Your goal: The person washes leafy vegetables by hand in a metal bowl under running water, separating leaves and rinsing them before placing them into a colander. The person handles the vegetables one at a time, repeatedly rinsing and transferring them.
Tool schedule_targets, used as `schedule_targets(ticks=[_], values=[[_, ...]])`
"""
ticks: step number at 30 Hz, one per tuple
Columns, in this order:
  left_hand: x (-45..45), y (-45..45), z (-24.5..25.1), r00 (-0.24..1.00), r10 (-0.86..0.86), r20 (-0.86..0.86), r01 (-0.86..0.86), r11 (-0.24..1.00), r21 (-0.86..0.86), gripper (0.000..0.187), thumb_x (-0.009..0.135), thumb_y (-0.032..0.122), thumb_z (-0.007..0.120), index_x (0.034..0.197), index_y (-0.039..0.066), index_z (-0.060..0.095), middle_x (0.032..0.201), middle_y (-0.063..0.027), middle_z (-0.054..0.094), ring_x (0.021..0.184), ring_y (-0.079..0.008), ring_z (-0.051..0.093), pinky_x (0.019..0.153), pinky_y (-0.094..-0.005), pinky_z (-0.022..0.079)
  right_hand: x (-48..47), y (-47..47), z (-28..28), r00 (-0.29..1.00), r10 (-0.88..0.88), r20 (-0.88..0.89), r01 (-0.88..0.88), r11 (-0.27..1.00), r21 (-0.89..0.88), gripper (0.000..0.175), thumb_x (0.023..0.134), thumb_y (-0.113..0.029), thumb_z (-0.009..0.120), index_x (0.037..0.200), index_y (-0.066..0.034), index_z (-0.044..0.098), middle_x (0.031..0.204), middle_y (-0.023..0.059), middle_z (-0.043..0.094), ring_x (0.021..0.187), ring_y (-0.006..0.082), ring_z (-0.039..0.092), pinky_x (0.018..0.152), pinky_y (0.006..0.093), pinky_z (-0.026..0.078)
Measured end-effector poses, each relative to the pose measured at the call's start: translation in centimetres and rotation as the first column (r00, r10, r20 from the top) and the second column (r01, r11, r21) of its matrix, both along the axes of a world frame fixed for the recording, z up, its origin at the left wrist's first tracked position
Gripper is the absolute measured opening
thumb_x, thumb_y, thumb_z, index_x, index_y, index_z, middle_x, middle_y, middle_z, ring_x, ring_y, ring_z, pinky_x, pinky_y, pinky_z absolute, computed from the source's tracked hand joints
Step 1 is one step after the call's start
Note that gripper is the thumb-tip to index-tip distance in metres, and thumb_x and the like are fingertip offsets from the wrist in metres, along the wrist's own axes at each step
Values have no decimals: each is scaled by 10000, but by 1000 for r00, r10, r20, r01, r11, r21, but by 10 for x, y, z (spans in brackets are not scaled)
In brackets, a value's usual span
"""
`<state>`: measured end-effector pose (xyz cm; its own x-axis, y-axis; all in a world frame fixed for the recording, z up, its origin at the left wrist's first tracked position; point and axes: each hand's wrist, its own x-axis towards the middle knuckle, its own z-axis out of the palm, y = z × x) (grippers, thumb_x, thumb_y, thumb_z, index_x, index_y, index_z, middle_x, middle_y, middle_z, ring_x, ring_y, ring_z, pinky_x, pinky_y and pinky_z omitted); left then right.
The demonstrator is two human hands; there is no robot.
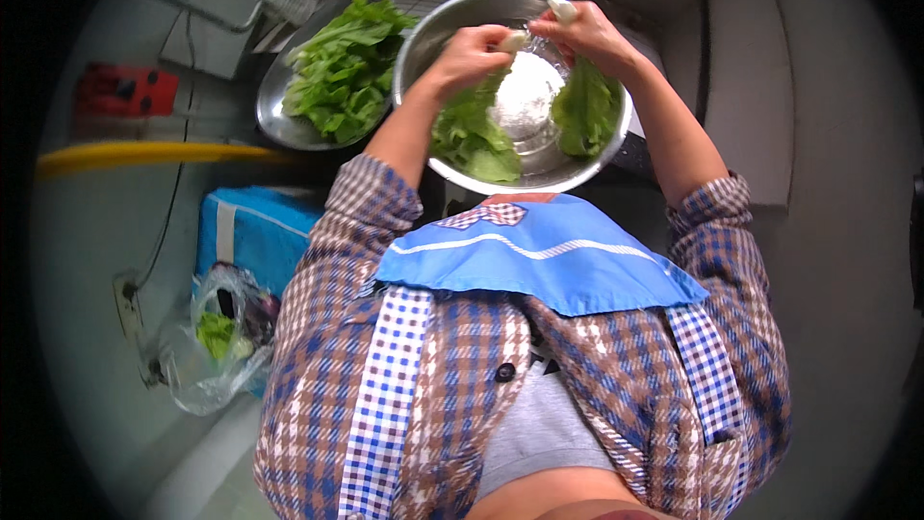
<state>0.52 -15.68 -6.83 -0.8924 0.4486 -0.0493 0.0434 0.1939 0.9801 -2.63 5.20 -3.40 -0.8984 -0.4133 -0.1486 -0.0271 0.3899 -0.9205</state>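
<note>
A large round steel basin (426, 22) stands before me with clear water in it. Over its left half, my left hand (473, 58) grips the pale stem end of a green lettuce leaf (476, 137), and the leafy part hangs down into the basin. My right hand (588, 32) is closed around the pale stem of another lettuce leaf (586, 112), which droops along the basin's right side. The two hands are close together but apart. To the left, a heap of lettuce leaves (346, 72) fills a shallow steel bowl (273, 105).
A yellow hose or pipe (159, 153) runs in from the left. Below it sits a blue bag (253, 224), with a clear plastic bag (206, 375) holding greens against it. A red object (126, 90) is at the left wall. A blue apron (541, 260) covers my front.
</note>
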Motion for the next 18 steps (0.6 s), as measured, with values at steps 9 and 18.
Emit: schedule_targets(ticks=[9, 18], values=[[18, 7, -10, 948, 34, -316, -98, 977, -191, 236, 840, 224, 574, 986, 39, 585, 857, -154, 610, 797, -252, 603, 708, -343, 463, 19, -38, 25, 987, 141, 83, -156, 963, 220, 136, 803, -114, 590, 734, -2, 625, 568, 7, 553, 478, 59, 508, 428, 218, 394], [18, 1, -2, 890, -37, -454, -77, 970, -229, 168, 844, 169, 560, 893, 11, 590, 760, -140, 601, 707, -253, 592, 647, -343, 463, 25, -41, 40, 975, 183, 130, -207, 957, 204, 78, 774, -61, 558, 741, -12, 609, 583, 57, 610, 488, 83, 563, 429, 205, 408]])
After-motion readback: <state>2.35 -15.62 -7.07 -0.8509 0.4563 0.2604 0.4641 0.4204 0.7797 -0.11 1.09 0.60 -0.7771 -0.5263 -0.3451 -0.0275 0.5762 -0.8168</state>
